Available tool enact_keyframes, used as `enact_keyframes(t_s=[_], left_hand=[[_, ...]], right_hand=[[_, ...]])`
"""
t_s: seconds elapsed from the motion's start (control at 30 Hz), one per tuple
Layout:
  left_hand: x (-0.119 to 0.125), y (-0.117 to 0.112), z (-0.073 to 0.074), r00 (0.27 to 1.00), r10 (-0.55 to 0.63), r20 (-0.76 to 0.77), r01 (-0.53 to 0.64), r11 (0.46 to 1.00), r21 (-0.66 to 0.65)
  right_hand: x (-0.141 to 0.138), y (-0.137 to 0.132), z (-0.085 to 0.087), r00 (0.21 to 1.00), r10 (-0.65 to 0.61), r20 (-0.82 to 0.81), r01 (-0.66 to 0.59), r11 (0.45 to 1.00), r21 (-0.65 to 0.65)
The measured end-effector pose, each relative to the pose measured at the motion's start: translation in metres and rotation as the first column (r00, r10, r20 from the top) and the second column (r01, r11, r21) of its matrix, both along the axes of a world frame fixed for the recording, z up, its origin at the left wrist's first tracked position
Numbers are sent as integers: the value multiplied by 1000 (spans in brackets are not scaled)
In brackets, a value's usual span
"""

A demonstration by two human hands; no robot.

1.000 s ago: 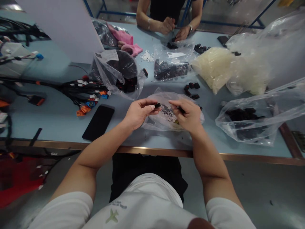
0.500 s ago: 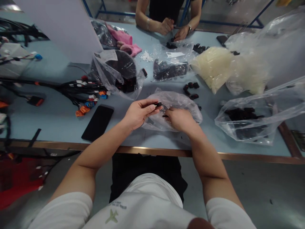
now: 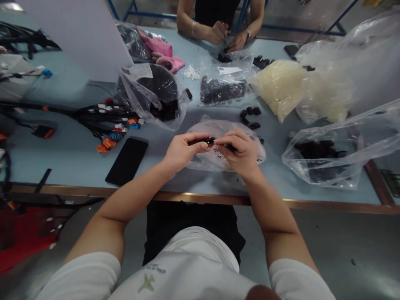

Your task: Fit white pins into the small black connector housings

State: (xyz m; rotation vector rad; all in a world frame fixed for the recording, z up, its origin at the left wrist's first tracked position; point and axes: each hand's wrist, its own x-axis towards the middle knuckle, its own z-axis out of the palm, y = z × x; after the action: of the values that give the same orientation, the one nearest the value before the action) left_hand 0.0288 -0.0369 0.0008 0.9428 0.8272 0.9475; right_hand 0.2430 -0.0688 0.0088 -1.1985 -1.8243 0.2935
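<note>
My left hand [image 3: 183, 151] pinches a small black connector [image 3: 208, 141] between thumb and fingers, above a clear plastic bag. My right hand [image 3: 240, 151] is closed, its thumb and forefinger tips meeting the connector's right end. A tiny white piece shows at those fingertips, mostly hidden. Something slim and dark [image 3: 231, 147] lies under the curled right fingers; its kind is unclear. Beneath both hands spreads the plastic bag [image 3: 200, 163], with many small white pieces [image 3: 219, 154] on it, partly covered by the right hand.
Black connectors [image 3: 249, 117] lie beyond the bag. Bagged black parts [image 3: 321, 150] are at right, a pale yellow bag [image 3: 279, 85] behind. On the left are a phone [image 3: 127, 161] and a wire harness [image 3: 90, 121]. Across the table, a co-worker's hands [image 3: 228, 37] handle a black part.
My right hand has risen from the white pieces in the bag and come to the connector's right end. My left hand keeps hold of the connector, turned slightly.
</note>
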Motion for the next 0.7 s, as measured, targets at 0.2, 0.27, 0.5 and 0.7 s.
enact_keyframes(t_s=[0.2,0.27,0.5,0.7], left_hand=[[-1,-3,3,995,-26,-94,30,999,43],[-1,-4,6,995,-25,-102,30,998,54],[-1,-4,4,996,-22,-89,25,999,38],[1,-6,3,998,9,-61,-6,999,46]], right_hand=[[-5,-3,-7,999,40,-27,-38,998,50],[-4,-2,-9,999,38,-9,-38,999,39],[-4,-1,-13,991,34,130,-50,991,128],[-4,0,-26,966,-32,255,-37,965,258]])
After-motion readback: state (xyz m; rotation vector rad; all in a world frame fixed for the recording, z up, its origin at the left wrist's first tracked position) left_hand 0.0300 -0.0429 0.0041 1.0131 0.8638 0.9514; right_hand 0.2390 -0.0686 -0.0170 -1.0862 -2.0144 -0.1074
